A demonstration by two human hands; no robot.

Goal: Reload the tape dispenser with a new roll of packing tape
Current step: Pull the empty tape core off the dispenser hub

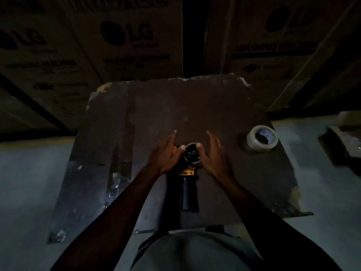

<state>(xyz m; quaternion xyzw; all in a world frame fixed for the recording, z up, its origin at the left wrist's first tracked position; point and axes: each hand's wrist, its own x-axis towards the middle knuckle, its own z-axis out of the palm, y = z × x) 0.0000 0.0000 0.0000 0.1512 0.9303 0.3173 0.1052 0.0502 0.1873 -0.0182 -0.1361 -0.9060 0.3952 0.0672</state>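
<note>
Dim light over a worn brown board, its corners chipped pale and its left side covered with glossy strips of clear tape. Tape dispenser lies flat near the board's front edge, yellow frame toward the far end, dark ribbed handle pointing back at the person. On its hub sits an almost bare cardboard core, a short brown ring with a black spindle showing through the centre. Left hand rests on the yellow frame, fingers stretched forward and flat, thumb tip touching the core's left rim. Right hand mirrors it on the other side, fingers extended and slightly spread, thumb tip on the core's right rim; both thumbs pinch the ring lightly between them, palms open. New roll of packing tape lies on its side well to the right, near the board's right edge, apart from both hands: thick, milky-clear, round, with a printed label inside its core. Cardboard boxes with large dark logos stand behind the board. Floor around it looks grey and smooth.
</note>
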